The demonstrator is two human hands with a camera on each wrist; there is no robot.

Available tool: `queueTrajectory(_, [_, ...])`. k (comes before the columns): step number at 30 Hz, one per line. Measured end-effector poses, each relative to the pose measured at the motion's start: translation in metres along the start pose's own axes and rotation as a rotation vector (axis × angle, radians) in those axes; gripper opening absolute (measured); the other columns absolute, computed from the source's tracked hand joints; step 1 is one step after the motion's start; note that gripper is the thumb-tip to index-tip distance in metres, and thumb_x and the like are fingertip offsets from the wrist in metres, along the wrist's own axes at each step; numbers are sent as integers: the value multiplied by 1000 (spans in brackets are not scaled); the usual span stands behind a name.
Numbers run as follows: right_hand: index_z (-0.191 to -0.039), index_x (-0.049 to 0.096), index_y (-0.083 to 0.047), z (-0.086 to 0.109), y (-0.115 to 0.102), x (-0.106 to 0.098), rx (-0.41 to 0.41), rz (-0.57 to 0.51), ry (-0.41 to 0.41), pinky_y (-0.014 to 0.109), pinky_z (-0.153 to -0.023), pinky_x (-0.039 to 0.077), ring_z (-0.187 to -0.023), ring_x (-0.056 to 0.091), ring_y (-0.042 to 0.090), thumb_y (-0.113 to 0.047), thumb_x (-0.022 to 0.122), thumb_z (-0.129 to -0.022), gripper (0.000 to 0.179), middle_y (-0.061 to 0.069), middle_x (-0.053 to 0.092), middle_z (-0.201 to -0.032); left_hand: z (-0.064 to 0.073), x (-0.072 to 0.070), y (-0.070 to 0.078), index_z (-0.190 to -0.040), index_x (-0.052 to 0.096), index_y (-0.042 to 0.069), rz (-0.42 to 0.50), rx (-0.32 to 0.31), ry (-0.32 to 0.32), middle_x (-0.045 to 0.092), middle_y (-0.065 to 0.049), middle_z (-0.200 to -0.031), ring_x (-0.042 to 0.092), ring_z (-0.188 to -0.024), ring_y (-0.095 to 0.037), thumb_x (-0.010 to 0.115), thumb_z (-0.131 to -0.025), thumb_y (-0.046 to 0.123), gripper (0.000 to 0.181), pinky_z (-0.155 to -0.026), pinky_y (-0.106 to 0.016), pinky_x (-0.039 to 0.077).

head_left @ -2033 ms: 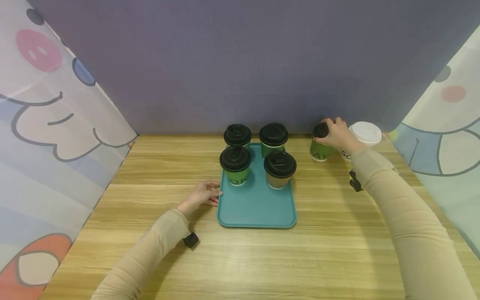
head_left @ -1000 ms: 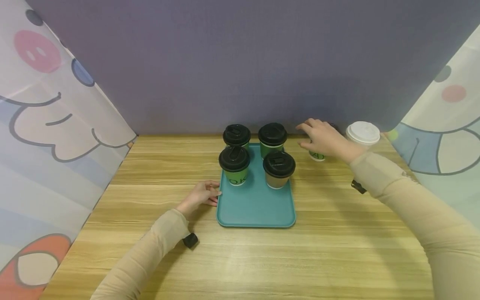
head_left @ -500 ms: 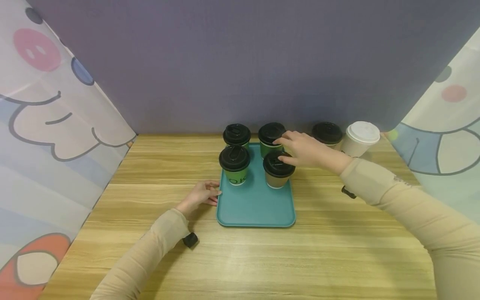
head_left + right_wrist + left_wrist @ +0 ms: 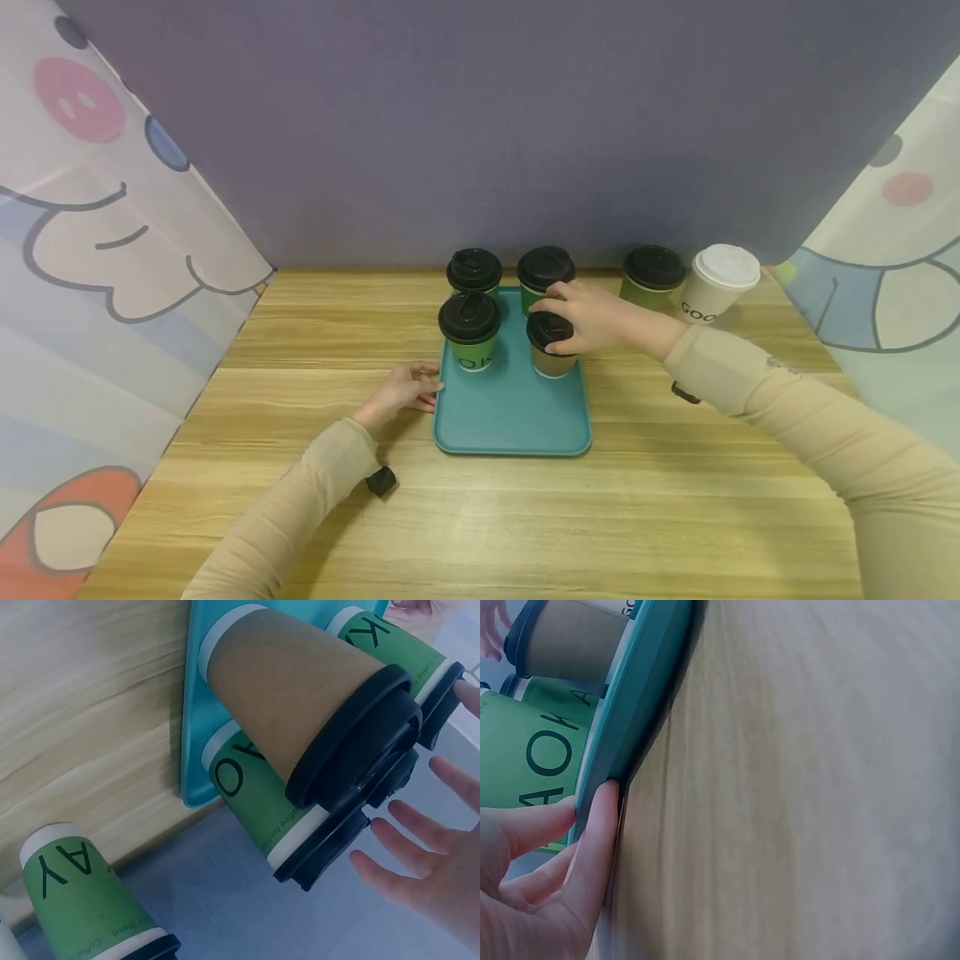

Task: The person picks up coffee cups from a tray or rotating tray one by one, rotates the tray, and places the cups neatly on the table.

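Note:
My left hand [image 4: 405, 387] pinches the left rim of a teal tray [image 4: 510, 417]; thumb and fingers [image 4: 598, 825] meet at its edge in the left wrist view. The tray carries several lidded paper coffee cups. My right hand [image 4: 592, 318] is over the brown coffee cup [image 4: 553, 365] at the tray's right side. In the right wrist view its fingers [image 4: 420, 825] are spread beside the cup's black lid [image 4: 360, 742], a gap showing between. A green cup [image 4: 478, 353] stands left of the brown one, two more green cups behind them.
On the wooden table [image 4: 495, 533], back right, stand a green cup [image 4: 642, 295] with a black lid and a white cup [image 4: 705, 300] with a white lid. A grey partition [image 4: 480, 125] rises behind; cartoon-printed cloths [image 4: 75, 250] hang on both sides.
My right hand has let go of the green cup at back right and moved left and forward to the brown cup's lid. My left hand and the tray have stayed put.

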State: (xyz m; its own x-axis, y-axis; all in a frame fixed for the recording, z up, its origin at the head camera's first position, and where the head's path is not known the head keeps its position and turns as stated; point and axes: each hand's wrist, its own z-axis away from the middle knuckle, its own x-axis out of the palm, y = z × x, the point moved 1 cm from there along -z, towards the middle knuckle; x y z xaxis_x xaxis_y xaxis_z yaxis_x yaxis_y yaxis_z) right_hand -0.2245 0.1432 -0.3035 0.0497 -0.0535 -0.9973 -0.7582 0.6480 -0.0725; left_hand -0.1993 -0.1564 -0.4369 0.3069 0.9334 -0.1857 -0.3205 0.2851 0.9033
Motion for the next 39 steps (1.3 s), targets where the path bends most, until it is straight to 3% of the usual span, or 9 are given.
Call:
queueTrajectory(4, [-129,45,-17,-1,-2,3,19,-40,-40,51,-87,43,-111,41,38,-43,65,-76,63,20,37,-127,0,0,0,-124,39,-10,5,10,-5,54,-13,-81,57,-55,-13,56,-83,-2,45,-57,-30,57])
queueTrajectory(9, [-132,41,-22,-4,-2,9,50,-54,-97,51,-89,41,-116,37,38,-44,67,-74,68,19,32,-132,12,3,13,-123,38,-13,7,7,-19,54,-14,-81,56,-55,-14,54,-84,-4,44,-58,-31,57])
queueTrajectory(16, [-134,39,-24,-7,0,15,69,-50,-153,53,-94,37,-123,28,40,-45,67,-73,71,18,27,-136,1,0,0,-125,38,-11,7,8,-8,54,-12,-80,56,-55,-13,56,-84,-1,46,-57,-29,56])
queueTrajectory(28, [-133,39,-23,-12,4,24,81,-60,-176,51,-92,40,-124,27,40,-36,70,-72,70,19,27,-136,1,1,-1,-123,40,-10,-1,9,5,53,-12,-81,56,-55,-13,56,-84,-1,43,-58,-29,56])
queueTrajectory(39, [-132,39,-22,-14,3,21,111,-157,-212,47,-87,43,-125,23,39,-31,70,-72,68,20,23,-138,1,1,0,-123,41,-9,-6,-2,15,53,-12,-80,55,-55,-12,56,-83,-2,43,-58,-29,56])
